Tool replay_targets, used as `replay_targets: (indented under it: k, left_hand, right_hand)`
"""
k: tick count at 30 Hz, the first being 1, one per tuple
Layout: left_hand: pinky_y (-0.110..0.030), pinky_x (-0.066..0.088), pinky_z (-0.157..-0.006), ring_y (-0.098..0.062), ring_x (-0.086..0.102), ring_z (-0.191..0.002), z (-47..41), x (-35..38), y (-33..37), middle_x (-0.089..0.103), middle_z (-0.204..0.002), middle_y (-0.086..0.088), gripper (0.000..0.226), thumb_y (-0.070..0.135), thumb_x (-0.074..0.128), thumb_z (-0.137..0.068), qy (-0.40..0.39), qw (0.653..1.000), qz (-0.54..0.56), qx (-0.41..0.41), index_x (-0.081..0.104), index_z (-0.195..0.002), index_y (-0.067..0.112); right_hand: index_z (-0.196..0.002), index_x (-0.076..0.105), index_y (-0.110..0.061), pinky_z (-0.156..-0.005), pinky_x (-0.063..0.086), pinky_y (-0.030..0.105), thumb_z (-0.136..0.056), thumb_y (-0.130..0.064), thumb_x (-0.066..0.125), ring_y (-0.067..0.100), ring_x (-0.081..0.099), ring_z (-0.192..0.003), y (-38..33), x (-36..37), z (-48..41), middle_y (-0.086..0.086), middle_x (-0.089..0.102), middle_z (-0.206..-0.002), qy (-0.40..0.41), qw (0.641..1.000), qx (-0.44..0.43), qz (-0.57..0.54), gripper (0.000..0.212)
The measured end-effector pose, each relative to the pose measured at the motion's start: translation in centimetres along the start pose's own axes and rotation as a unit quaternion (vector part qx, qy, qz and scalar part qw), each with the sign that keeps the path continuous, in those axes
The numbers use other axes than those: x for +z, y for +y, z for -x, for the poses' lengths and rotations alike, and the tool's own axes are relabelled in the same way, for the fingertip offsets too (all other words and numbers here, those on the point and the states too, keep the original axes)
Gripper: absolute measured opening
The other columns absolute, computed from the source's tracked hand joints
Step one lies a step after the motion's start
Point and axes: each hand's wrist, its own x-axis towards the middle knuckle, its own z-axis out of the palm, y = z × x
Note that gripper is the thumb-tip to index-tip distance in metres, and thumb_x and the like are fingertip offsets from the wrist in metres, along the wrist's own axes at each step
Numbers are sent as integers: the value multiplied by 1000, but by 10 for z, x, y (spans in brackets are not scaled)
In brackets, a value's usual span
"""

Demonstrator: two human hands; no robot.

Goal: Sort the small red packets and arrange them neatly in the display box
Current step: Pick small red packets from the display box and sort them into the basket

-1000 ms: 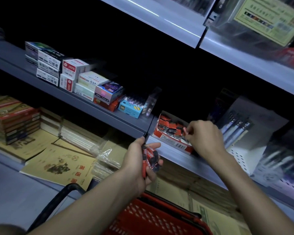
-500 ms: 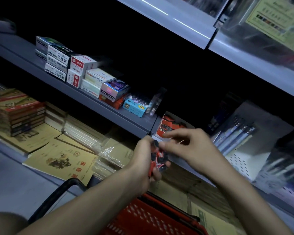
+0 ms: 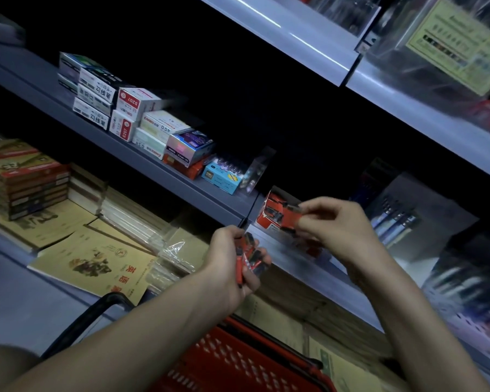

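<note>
Centrally, the right hand (image 3: 337, 224) pinched one red packet (image 3: 290, 219) between its curled thumb and fingertips. The packet projected leftward, just in front of the display box (image 3: 269, 213) on the grey shelf (image 3: 294, 258). The left hand (image 3: 229, 267), fingers curled, gripped a bundle of red packets (image 3: 248, 260) just below the shelf edge.

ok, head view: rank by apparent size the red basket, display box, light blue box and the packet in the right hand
1. red basket, nearest the camera and partly cropped
2. display box, partly behind the right hand
3. light blue box
4. red packet, pinched in the right hand
</note>
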Motion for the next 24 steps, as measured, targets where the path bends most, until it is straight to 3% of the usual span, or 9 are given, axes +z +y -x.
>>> replay_targets:
  k: [2, 4, 8, 13, 15, 17, 20, 22, 24]
  left_hand:
    - [-16, 29, -28, -21, 65, -55, -1, -2, 2, 64, -71, -8, 25, 30, 49, -96, 12, 1000, 9, 4, 58, -94, 7]
    - [-15, 29, -30, -20, 64, -54, -1, -2, 3, 63, -73, -8, 23, 27, 46, -91, 15, 1000, 10, 9, 55, -95, 6]
    - [-16, 31, -29, -19, 61, -43, 2, -4, 6, 60, -93, -15, 23, 24, 48, -91, 17, 1000, 12, 3, 53, -100, 4]
    - [-13, 30, -29, -16, 63, -50, 0, -4, 10, 61, -81, -11, 22, 27, 56, -97, 6, 1000, -13, 7, 59, -92, 5]
    - [-13, 31, -30, -15, 64, -55, -1, -5, 11, 63, -81, -9, 24, 30, 62, -99, 4, 999, -27, 18, 62, -94, 7]
    - [-13, 31, -31, -14, 63, -57, 0, -5, 10, 64, -78, -7, 25, 33, 68, -98, -3, 998, -43, 35, 65, -101, 8]
    - [-12, 27, -31, -8, 54, -42, 6, -2, 9, 61, -75, -6, 28, 39, 74, -94, -12, 994, -90, 66, 68, -99, 11]
    - [-12, 26, -31, -5, 49, -36, 8, 2, 8, 59, -75, -6, 30, 43, 76, -91, -22, 988, -122, 94, 70, -94, 14]
    - [-14, 25, -31, -4, 46, -36, 7, 3, 5, 59, -75, -8, 32, 47, 75, -90, -25, 977, -161, 140, 73, -87, 15]
  right_hand:
    - [-85, 77, -25, -74, 64, 41, -75, -8, 79, 14, 73, -71, 10, 4, -18, -4, 74, -73, 71, 991, -55, 102, 19]
    - [-88, 77, -28, -77, 62, 35, -76, -13, 79, 5, 71, -75, 19, 11, -31, -11, 73, -75, 80, 974, -108, 182, 19]
    - [-103, 78, -26, -82, 60, 36, -85, -21, 81, 13, 71, -91, 34, 22, -42, -5, 76, -94, 33, 920, -208, 331, 19]
    - [-94, 77, -20, -79, 57, 43, -82, -2, 66, 24, 66, -98, 31, 26, -52, 0, 72, -95, -68, 809, -281, 512, 25]
    - [-105, 78, -22, -83, 59, 42, -83, 7, 56, 24, 68, -103, 29, 24, -51, 2, 74, -106, -67, 832, -263, 484, 42]
    - [-113, 78, -24, -82, 59, 29, -89, 7, 51, 15, 72, -99, 23, 18, -44, -1, 76, -111, -38, 891, -222, 395, 47]
    - [-104, 80, -24, -55, 48, 15, -97, -7, 61, 9, 68, -68, 11, 13, -24, -1, 76, -93, -14, 979, -119, 165, 26]
    - [-100, 80, -16, -48, 46, 20, -95, -17, 71, 13, 65, -64, 2, 14, -5, 9, 75, -85, -82, 996, -37, -6, 11]
    - [-102, 79, -7, -47, 47, 22, -88, -17, 78, 17, 65, -63, 1, 16, 8, 13, 74, -82, -135, 988, -5, -71, 17]
